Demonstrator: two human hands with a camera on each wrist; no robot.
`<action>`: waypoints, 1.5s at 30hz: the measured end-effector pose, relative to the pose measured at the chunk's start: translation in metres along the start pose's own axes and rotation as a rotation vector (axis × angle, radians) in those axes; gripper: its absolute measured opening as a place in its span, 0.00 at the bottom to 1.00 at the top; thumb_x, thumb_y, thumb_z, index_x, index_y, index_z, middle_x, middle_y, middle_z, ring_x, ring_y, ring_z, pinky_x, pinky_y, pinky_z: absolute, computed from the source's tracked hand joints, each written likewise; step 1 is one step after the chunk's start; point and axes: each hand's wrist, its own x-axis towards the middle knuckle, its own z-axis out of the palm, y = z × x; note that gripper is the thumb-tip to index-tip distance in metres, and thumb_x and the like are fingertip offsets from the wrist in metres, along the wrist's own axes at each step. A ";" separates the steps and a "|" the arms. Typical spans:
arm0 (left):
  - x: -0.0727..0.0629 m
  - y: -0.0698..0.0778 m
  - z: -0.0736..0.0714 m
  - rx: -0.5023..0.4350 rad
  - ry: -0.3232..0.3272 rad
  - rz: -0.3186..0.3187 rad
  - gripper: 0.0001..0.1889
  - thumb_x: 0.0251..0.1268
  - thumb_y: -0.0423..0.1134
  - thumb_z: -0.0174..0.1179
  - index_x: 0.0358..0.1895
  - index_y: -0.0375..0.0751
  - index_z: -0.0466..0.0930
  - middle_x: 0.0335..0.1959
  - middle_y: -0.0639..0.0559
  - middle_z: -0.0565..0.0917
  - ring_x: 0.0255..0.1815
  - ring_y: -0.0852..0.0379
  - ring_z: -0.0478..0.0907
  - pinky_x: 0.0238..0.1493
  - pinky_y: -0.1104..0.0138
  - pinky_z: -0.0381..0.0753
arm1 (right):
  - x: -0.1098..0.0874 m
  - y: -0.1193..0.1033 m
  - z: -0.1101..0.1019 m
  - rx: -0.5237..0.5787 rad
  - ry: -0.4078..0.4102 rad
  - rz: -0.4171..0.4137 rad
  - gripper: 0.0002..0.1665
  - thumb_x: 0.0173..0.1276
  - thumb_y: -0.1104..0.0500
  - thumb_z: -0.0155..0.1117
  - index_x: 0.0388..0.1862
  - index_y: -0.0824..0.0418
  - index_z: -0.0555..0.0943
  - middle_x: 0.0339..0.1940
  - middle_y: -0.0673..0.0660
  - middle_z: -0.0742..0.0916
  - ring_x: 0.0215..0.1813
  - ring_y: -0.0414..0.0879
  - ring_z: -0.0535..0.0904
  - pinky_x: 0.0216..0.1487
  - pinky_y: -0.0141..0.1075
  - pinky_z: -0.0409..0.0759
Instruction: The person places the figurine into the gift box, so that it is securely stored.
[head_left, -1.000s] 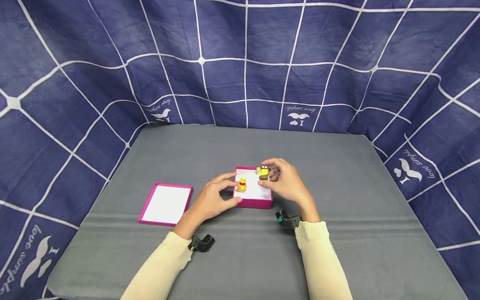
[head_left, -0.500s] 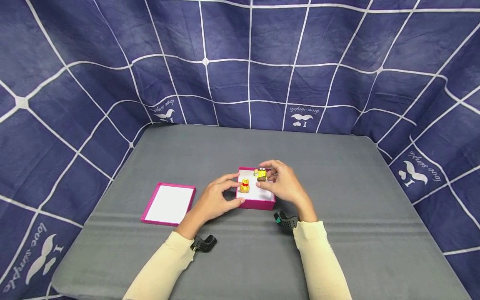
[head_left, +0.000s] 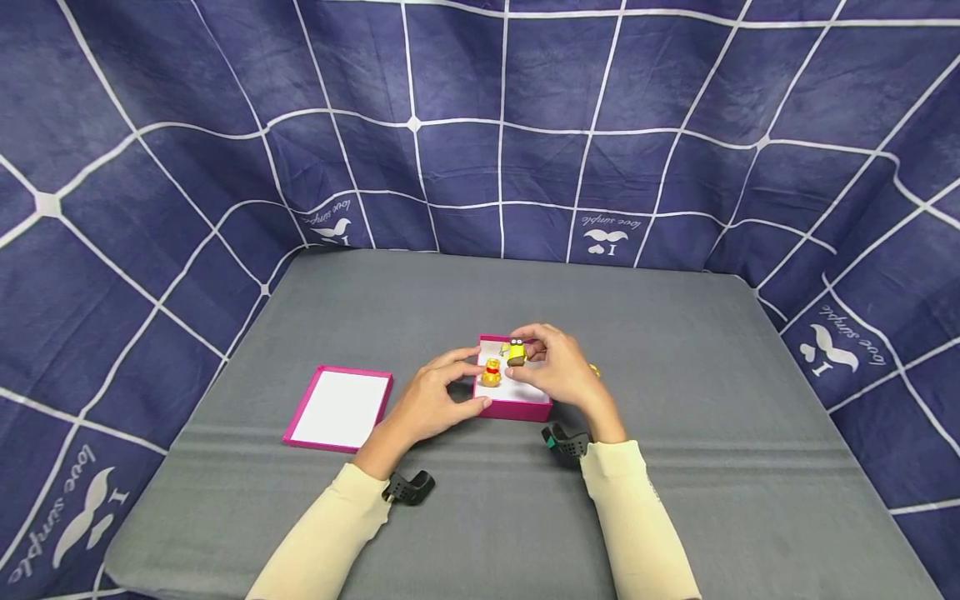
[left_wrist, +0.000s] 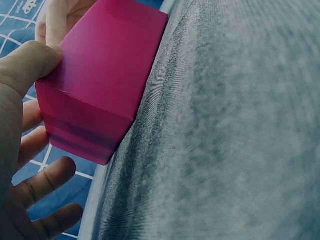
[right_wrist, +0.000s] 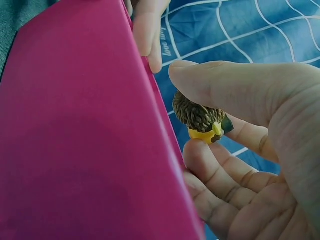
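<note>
My left hand (head_left: 431, 402) holds the pink open box (head_left: 517, 411) at its left side, thumb on the front wall and fingers along the left rim. Inside, on the white bottom, a yellow bear figurine (head_left: 491, 372) with a red band stands near those fingers. My right hand (head_left: 558, 364) pinches a Minion figurine (head_left: 516, 352) between thumb and fingers over the right part of the box. From the right wrist view, the Minion's brown, shaggy underside (right_wrist: 199, 115) shows below the thumb, beside the box wall.
A pink-edged lid (head_left: 339, 407), white inside up, lies on the grey table (head_left: 480, 517) left of the box. Behind my right wrist a small yellow thing (head_left: 595, 370) peeks out, mostly hidden. Blue curtain (head_left: 540, 158) with white lines surrounds the table.
My right hand has moved slightly left with the Minion, closer to the bear. A yellow thing has come into sight behind the right wrist. The left hand stays on the box.
</note>
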 end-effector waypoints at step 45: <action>0.000 0.000 0.002 0.023 0.020 0.010 0.25 0.55 0.54 0.73 0.55 0.49 0.86 0.70 0.61 0.75 0.67 0.59 0.76 0.65 0.55 0.78 | 0.002 -0.005 0.022 -0.385 -0.052 0.000 0.31 0.54 0.55 0.80 0.57 0.60 0.81 0.41 0.54 0.84 0.41 0.47 0.79 0.43 0.40 0.82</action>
